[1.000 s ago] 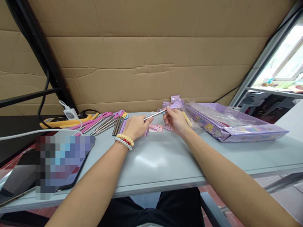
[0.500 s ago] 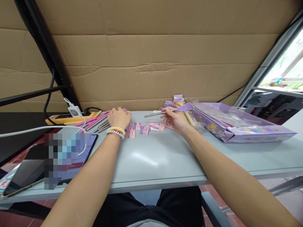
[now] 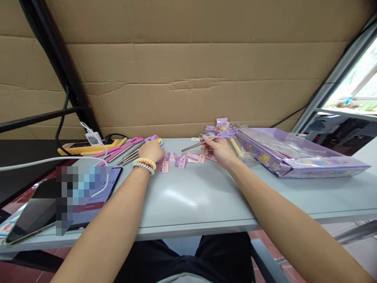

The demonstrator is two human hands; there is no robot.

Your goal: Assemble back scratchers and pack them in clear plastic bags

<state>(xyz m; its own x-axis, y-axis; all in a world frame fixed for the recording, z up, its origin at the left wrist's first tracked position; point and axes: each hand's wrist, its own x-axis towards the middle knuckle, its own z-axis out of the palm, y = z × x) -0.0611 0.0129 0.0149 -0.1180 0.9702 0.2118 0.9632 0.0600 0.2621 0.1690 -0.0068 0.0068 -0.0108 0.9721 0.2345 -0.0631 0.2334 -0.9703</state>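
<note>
On the table (image 3: 191, 196) before me, my left hand (image 3: 151, 151) rests at the near end of a row of rods (image 3: 129, 152), with a tablet (image 3: 73, 188) to its left. Small cards (image 3: 179, 160) lie between my hands. My right hand (image 3: 218, 151) holds a stick (image 3: 203, 142) just above the cards; a flat box (image 3: 294, 157) lies to its right, cardboard (image 3: 188, 78) behind everything.

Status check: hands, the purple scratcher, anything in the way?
Right hand grips purple back scratcher above table. Left hand rests on scratcher pile. Paper tags lie between hands.
</note>
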